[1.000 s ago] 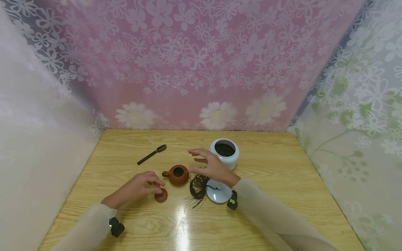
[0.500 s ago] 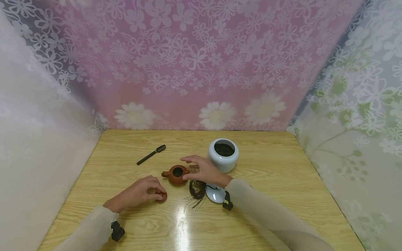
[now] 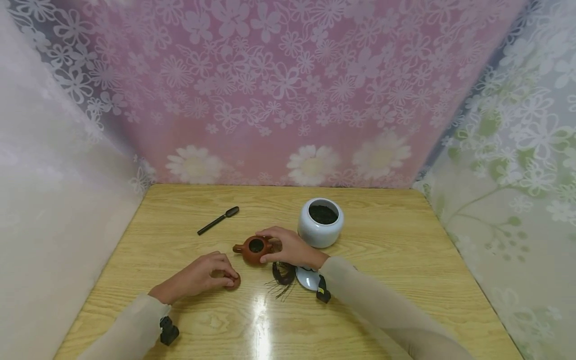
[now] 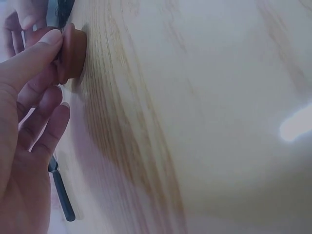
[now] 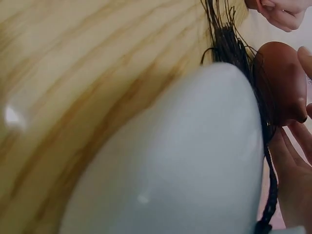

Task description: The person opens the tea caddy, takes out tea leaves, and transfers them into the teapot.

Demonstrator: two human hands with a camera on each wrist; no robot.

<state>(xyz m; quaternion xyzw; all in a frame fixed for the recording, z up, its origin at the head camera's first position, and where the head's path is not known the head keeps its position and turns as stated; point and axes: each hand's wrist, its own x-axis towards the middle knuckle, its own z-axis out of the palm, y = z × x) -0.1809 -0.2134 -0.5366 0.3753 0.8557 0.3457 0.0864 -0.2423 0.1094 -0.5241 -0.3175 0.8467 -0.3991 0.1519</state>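
My left hand (image 3: 201, 274) pinches the knob of a small reddish-brown teapot lid (image 4: 73, 56), which sits low at the table surface. Beyond it stands the matching clay teapot (image 3: 250, 254), uncovered, with dark leaves inside. My right hand (image 3: 292, 248) holds the teapot around its right side, thumb at the near side and fingers at the far side. The teapot's handle points left; a short spout (image 5: 298, 114) shows by the right fingers in the right wrist view. Under the right wrist lie a white jar lid (image 3: 307, 280) and a dark stringy tassel (image 3: 283, 275).
A white round jar (image 3: 319, 233) filled with dark tea leaves stands behind the right hand. A black scoop (image 3: 218, 221) lies at the back left of the wooden table (image 3: 382, 220). Patterned cloth hangs on three sides.
My left hand has come down onto the teapot lid and pinches its knob. The right hand has moved left and lower, its fingers coming around the teapot.
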